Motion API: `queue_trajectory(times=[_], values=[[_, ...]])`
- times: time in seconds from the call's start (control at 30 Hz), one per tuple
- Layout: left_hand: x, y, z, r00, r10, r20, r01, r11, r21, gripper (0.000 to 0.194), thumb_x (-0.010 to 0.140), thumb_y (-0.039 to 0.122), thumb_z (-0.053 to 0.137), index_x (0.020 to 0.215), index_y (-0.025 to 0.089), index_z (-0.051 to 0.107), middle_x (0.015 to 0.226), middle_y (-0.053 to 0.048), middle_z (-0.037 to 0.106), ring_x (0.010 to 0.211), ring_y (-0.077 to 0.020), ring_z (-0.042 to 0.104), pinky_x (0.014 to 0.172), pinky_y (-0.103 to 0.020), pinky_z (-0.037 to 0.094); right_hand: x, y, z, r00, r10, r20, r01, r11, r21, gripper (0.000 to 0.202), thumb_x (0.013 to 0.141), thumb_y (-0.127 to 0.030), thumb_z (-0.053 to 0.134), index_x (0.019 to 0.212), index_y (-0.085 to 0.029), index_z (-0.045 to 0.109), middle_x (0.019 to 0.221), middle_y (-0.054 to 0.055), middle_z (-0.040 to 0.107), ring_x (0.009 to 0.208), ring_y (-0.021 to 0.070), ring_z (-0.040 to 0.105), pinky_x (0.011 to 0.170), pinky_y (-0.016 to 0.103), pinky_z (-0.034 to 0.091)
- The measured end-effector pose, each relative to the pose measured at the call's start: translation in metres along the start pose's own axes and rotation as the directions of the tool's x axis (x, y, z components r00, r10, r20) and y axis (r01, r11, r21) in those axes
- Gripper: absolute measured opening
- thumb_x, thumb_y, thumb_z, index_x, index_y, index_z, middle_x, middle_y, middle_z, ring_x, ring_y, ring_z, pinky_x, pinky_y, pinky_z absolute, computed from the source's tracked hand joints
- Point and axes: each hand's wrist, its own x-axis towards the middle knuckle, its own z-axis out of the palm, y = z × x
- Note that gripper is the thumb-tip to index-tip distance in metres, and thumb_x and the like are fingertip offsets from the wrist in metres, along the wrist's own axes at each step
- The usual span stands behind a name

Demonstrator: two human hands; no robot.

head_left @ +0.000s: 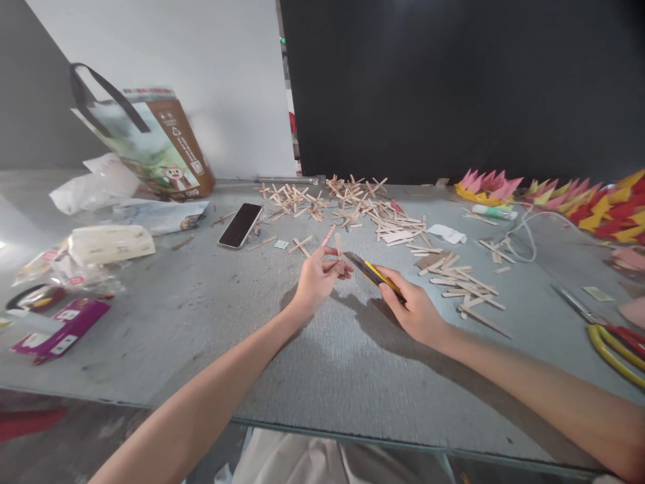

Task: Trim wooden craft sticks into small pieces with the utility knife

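Note:
Over the middle of the table, my left hand (321,275) pinches a short flat wooden stick (338,245) that points upward. My right hand (416,309) is wrapped round a yellow and black utility knife (375,274). The knife's tip comes close to the stick; whether they touch I cannot tell. Just beyond my left hand are a wooden cross of sticks (301,246) and a pink-and-white strip (328,235). Loose flat sticks (463,282) lie scattered to the right of the knife.
Crossed sticks (292,200) are heaped at the back. A phone (240,226), a carry bag (161,148) and a purple packet (63,329) lie left. On the right are scissors (602,329), a white cable (527,235) and folded-paper flowers (488,187).

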Motion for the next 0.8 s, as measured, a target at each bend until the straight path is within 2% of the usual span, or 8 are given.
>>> queue_trajectory(times=[0.13,0.27,0.47,0.67,0.8], values=[[0.004,0.001,-0.002,1.000,0.025,0.010,-0.025,0.999,-0.027,0.021,0.089,0.035,0.071,0.095,0.016,0.063,0.067,-0.001,0.067,0.059,-0.0125,0.063,0.064,-0.026,0.052,0.001,-0.001,-0.001,0.999,-0.006,-0.034,0.006,1.000,-0.003,0.042,0.109,-0.046,0.040,0.141,-0.022,0.055,0.123,0.010,0.072,0.102,0.0228,0.071,0.091,0.033,0.054],[0.004,0.004,-0.004,1.000,-0.002,0.010,0.002,0.996,-0.084,0.015,0.091,0.029,0.063,0.093,0.015,0.068,0.064,0.004,0.051,0.054,-0.0090,0.050,0.057,-0.023,0.041,0.001,-0.003,-0.002,0.999,0.038,-0.035,-0.038,0.999,-0.011,0.043,0.109,-0.047,0.040,0.140,-0.021,0.056,0.109,0.009,0.074,0.090,0.0233,0.071,0.080,0.033,0.054],[0.002,0.008,-0.001,0.997,-0.079,0.010,0.079,0.994,-0.072,0.013,0.092,0.030,0.064,0.096,0.018,0.064,0.062,0.007,0.040,0.051,-0.0076,0.038,0.052,-0.022,0.028,0.001,-0.002,-0.002,0.997,0.074,-0.009,-0.074,0.997,0.021,0.046,0.110,-0.050,0.038,0.141,-0.020,0.054,0.089,0.006,0.070,0.077,0.0224,0.067,0.069,0.033,0.051],[-0.003,0.013,0.007,0.978,-0.074,0.194,0.115,0.972,-0.205,0.026,0.098,0.043,0.061,0.104,0.018,0.058,0.063,0.009,0.031,0.049,-0.0064,0.029,0.054,-0.022,0.028,0.001,-0.003,-0.003,0.998,0.062,-0.003,-0.062,0.998,0.032,0.043,0.110,-0.048,0.039,0.140,-0.022,0.056,0.097,0.007,0.072,0.083,0.0221,0.067,0.075,0.033,0.051],[-0.005,0.014,0.010,0.971,-0.054,0.231,0.114,0.960,-0.255,0.030,0.099,0.046,0.061,0.110,0.018,0.058,0.067,0.008,0.034,0.052,-0.0072,0.031,0.053,-0.023,0.029,0.001,-0.003,-0.003,0.999,0.029,-0.026,-0.028,0.999,0.026,0.041,0.110,-0.046,0.040,0.139,-0.021,0.056,0.110,0.008,0.072,0.091,0.0221,0.068,0.083,0.033,0.051]])
